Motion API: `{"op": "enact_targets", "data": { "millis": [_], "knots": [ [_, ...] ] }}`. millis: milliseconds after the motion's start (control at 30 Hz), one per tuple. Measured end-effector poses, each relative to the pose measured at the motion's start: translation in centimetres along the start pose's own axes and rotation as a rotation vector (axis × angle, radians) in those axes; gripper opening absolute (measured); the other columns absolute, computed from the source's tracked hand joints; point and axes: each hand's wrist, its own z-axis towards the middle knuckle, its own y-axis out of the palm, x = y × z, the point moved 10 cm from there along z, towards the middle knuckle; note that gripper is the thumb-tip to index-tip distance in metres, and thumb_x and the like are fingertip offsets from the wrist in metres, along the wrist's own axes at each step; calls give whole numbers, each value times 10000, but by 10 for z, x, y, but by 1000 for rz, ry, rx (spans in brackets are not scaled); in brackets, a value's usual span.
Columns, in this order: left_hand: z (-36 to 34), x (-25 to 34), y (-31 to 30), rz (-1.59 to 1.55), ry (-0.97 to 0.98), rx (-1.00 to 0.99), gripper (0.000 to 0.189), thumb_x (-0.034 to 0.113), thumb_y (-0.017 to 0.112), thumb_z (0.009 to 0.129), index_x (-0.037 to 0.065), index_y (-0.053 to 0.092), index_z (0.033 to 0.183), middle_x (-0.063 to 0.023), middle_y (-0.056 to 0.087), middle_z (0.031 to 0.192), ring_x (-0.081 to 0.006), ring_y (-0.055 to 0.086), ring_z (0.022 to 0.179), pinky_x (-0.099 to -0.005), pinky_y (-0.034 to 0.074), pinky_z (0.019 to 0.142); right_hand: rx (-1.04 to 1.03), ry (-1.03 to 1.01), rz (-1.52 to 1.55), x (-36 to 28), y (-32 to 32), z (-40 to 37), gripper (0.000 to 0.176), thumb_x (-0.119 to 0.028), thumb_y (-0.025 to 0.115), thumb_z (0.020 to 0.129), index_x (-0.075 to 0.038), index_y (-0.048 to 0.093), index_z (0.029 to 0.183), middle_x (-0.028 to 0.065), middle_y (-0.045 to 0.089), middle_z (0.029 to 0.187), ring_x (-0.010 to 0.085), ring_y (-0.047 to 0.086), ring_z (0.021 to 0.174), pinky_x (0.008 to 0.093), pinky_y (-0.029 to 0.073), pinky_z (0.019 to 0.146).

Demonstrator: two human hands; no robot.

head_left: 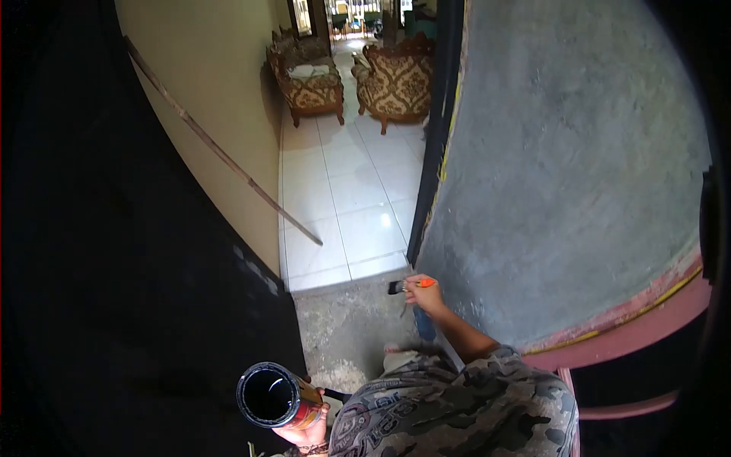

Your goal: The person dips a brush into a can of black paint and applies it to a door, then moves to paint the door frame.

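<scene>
My left hand (314, 430) is wrapped round a paint can (308, 404) with a red and yellow label and a dark, smeared rim; dark paint shows inside. In my right hand (423, 294) is a paintbrush (397, 288) with an orange handle and dark bristles, which point left. The brush is close to the foot of the black door frame (437, 152), above the rough concrete threshold (335, 320). My patterned shirt covers the lower middle of the view.
White floor tiles (320, 175) stretch inward from the threshold. Two carved armchairs (312, 91) with patterned upholstery stand farther back. A long stick (221, 156) leans against the cream wall (205, 61) on the left. Bare grey plaster covers the right wall (571, 152). A pink rail (632, 327) runs lower right.
</scene>
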Motion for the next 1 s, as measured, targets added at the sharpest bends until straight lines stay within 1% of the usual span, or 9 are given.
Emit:
{"op": "enact_targets", "data": {
  "millis": [100, 300, 400, 533, 667, 733, 800, 900, 1000],
  "knots": [
    [45, -15, 13, 119, -53, -33, 816, 687, 514, 879, 152, 409, 1487, -253, 476, 1419, -512, 561, 1118, -564, 563, 701, -311, -196, 116, -123, 58, 3, 186, -59, 694, 897, 4, 656, 1068, 90, 696, 888, 159, 686, 723, 294, 593, 618],
    [146, -66, 49, 107, -158, -142, 866, 771, 414, 860, 160, 445, 1472, -210, 562, 1353, -501, 600, 1060, -537, 534, 649, -574, -576, 161, -331, 78, -58, 168, -12, 718, 887, 12, 624, 1024, 108, 692, 893, 156, 699, 749, 282, 595, 650],
    [191, -79, 27, 181, -158, -25, 919, 819, 413, 801, 175, 479, 1453, -178, 601, 1322, -465, 615, 1018, -492, 499, 635, -618, -639, 195, -368, 63, -77, 191, 39, 731, 863, 31, 620, 1018, 119, 690, 881, 171, 711, 771, 296, 600, 650],
    [222, -118, 66, 213, -292, -106, 897, 794, 432, 810, 198, 442, 1480, -180, 566, 1374, -469, 618, 1019, -504, 506, 629, -628, -693, 244, -392, 41, -94, 170, 96, 729, 818, 40, 648, 957, 169, 691, 932, 224, 720, 782, 318, 609, 662],
    [256, -139, 96, 243, -436, -200, 791, 733, 410, 888, 239, 416, 1505, -117, 507, 1470, -427, 586, 1189, -581, 551, 637, -633, -865, 188, -422, 27, -122, 172, 130, 726, 770, 42, 662, 902, 215, 686, 982, 258, 722, 787, 335, 614, 677],
    [275, -146, 103, 326, -454, -134, 768, 714, 413, 900, 246, 417, 1509, -111, 483, 1499, -434, 541, 1266, -620, 561, 651, -581, -973, 55, -436, 23, -140, 188, 116, 731, 766, 38, 656, 920, 207, 694, 993, 256, 722, 820, 327, 608, 727],
    [296, -154, 116, 269, -471, -214, 733, 678, 408, 924, 223, 448, 1498, -105, 472, 1519, -412, 511, 1316, -654, 539, 851, -502, -986, 43, -444, 20, -151, 214, 107, 742, 759, 27, 651, 935, 208, 702, 1025, 250, 720, 867, 323, 594, 776],
    [315, -164, 147, 259, -447, -238, 665, 610, 426, 956, 155, 554, 1424, -105, 531, 1481, -333, 506, 1338, -532, 363, 1148, -510, -1042, -30, -455, 30, -170, 233, 102, 755, 740, 9, 647, 924, 213, 714, 1030, 243, 719, 892, 330, 582, 788],
    [318, -170, 170, 202, -530, -338, 708, 537, 452, 967, 98, 410, 1520, -130, 505, 1497, -319, 477, 1376, -518, 374, 1147, -474, -1240, -322, -476, 47, -192, 210, 53, 770, 684, -1, 688, 870, 194, 724, 987, 228, 726, 829, 310, 567, 727]
  ]
}}
